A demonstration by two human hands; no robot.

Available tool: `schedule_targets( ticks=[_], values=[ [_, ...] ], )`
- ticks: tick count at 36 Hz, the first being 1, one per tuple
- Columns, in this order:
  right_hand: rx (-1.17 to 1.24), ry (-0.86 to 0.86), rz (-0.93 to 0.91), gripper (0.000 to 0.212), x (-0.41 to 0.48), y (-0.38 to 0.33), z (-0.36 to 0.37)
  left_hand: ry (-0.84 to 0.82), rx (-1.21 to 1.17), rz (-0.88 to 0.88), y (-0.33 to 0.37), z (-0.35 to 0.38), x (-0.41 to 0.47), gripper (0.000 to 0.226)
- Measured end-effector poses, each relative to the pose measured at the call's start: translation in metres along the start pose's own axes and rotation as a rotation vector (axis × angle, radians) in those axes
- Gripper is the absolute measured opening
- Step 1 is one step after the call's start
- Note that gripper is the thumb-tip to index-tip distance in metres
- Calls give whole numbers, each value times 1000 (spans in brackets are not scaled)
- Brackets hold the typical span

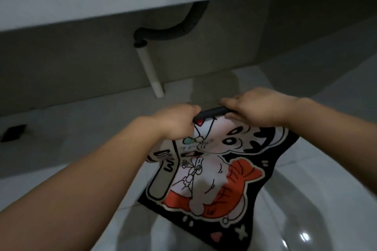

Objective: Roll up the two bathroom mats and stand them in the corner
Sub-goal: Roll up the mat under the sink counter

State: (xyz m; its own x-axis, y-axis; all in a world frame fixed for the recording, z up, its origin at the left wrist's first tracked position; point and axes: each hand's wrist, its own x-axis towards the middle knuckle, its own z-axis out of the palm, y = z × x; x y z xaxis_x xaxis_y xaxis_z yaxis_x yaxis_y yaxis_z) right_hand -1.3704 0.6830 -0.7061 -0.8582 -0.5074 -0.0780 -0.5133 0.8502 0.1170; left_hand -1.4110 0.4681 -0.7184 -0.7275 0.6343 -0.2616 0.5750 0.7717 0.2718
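Note:
A bathroom mat with a black border and a cartoon cat and orange fish print hangs below my hands, lifted off the floor. Its far edge is curled into a narrow black roll between my hands. My left hand grips the left end of that curled edge. My right hand grips the right end, fingers folded over it. The mat's lower end drapes toward me over the pale floor. Only this one mat is in view.
A white counter overhangs the far side, with a black corrugated drain hose and a white pipe under it. A dark floor drain lies far left. A glossy white curved fixture sits at lower right.

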Motion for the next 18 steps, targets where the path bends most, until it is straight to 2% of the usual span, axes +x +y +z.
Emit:
schedule_targets(
  ticks=[3, 6, 9, 14, 18],
  values=[
    [-115, 6, -38, 34, 1, -9, 2, -51, -6, -16, -8, -5, -6, 27],
    [-106, -18, -37, 59, 1, -17, 21, -26, 122, -15, -15, 6, -11, 26],
    [-58, -66, -20, 70, 2, -27, 38, -15, 188, -5, -22, 25, -11, 24],
    [-210, -56, -90, 70, 2, -51, 47, -73, 282, -8, -33, 36, -14, 23],
    [-237, -44, -42, 66, 2, -50, 44, 1, 352, 65, -38, 30, -14, 20]
  ],
)
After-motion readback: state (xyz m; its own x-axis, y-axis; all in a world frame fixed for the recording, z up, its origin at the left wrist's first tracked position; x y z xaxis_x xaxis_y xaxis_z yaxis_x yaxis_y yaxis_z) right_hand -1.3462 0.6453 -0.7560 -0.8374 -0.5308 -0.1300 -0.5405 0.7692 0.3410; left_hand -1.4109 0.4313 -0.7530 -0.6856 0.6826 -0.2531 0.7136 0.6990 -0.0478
